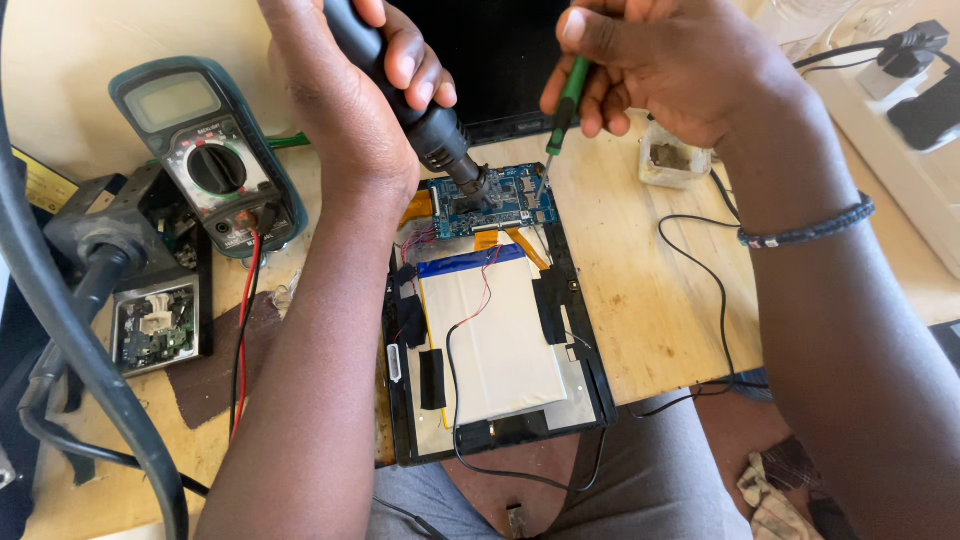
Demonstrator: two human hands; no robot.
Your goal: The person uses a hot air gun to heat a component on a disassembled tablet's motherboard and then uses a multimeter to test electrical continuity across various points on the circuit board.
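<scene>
An opened tablet lies face down on the wooden table, showing a silver battery and a blue circuit board at its far end. My left hand grips a black hot-air gun handle whose metal nozzle points down at the left part of the board. My right hand pinches a thin green-handled tool, its tip touching the right side of the board.
A green multimeter with red and black leads lies at the left, beside a dark station and a small opened device. A thick black hose crosses the left foreground. A small clear pot, black wires and a white power strip sit at the right.
</scene>
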